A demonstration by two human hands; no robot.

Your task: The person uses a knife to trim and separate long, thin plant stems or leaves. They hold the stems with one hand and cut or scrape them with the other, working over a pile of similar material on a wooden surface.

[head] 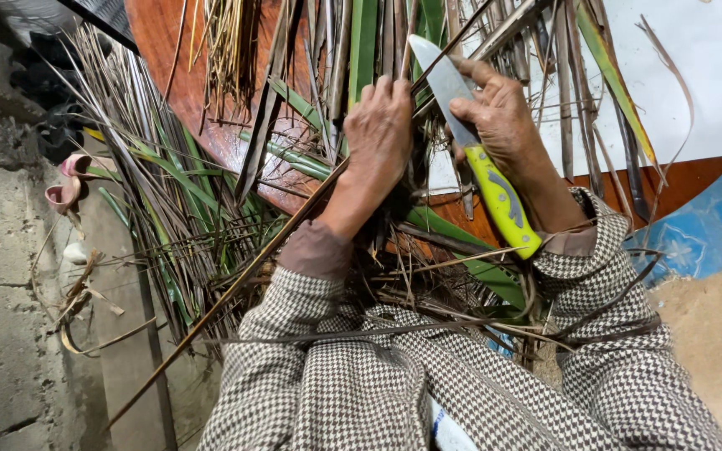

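Over the red-brown bench (169,50), the right hand (503,125) is clamped on a yellow-handled knife (478,159); the left hand (380,134) pinches a thin leaf rib (294,221). The blade sits just beside the left fingers (390,88); a slip could cut them.

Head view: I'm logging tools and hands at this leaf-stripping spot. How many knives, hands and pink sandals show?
Knives: 1, yellow-green handle, in the right hand
Hands: 2, the left hand on the long leaf strips
Pink sandals: 2
Total: 5
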